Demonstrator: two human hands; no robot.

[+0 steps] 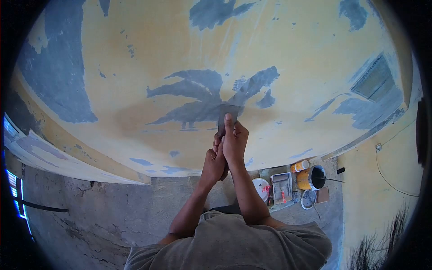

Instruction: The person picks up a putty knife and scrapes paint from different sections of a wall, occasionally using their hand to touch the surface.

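Here we go: 2 hands [226, 150] of mine, 1 flat blade [229, 109]. Down on the floor to the right, I count 2 yellow containers: 1 small tub [299, 166] on the far side and 1 bigger bucket [306, 180] nearer. Now 1 tray [282, 192], 1 round white container [259, 187] left of it, 1 round dish [308, 199] and 1 flat brown piece [322, 195]. Far right, 1 slatted grille [373, 80] in the wall.

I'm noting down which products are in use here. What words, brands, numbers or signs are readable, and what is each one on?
None can be read anywhere in this view.
Orange-and-white tub: too small and blurred to tell any lettering.
Yellow bucket: no readable text on its visible side.
Wall: grey patches, no readable words or numbers.
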